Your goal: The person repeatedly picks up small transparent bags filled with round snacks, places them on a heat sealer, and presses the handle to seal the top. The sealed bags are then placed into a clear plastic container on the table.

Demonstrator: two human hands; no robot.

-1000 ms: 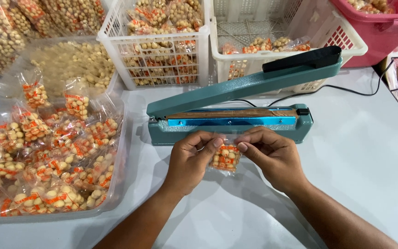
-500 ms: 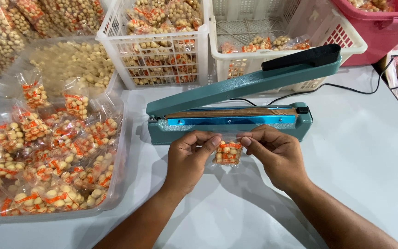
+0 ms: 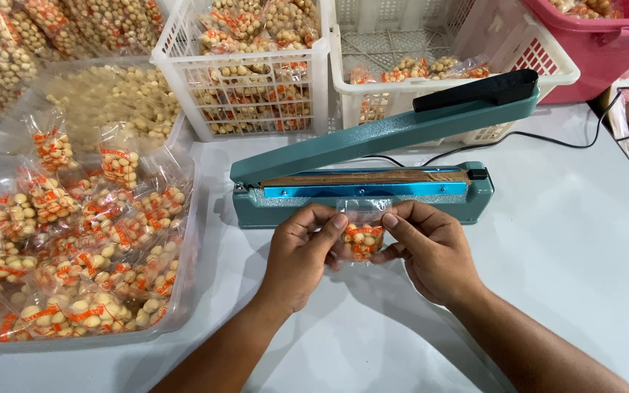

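Two hands — left hand (image 3: 301, 251) and right hand (image 3: 431, 251) — pinch a small snack packet (image 3: 362, 240) just near of the open heat sealer (image 3: 373, 185); its clear top is judged ready to be laid on the sealing bar.

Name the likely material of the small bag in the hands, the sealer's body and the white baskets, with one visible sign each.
Small bag: thin clear plastic film; the round snacks show through. Sealer: probably teal-painted metal, smooth and rigid, with a black handle grip. White baskets: moulded plastic, slightly glossy open lattice walls.
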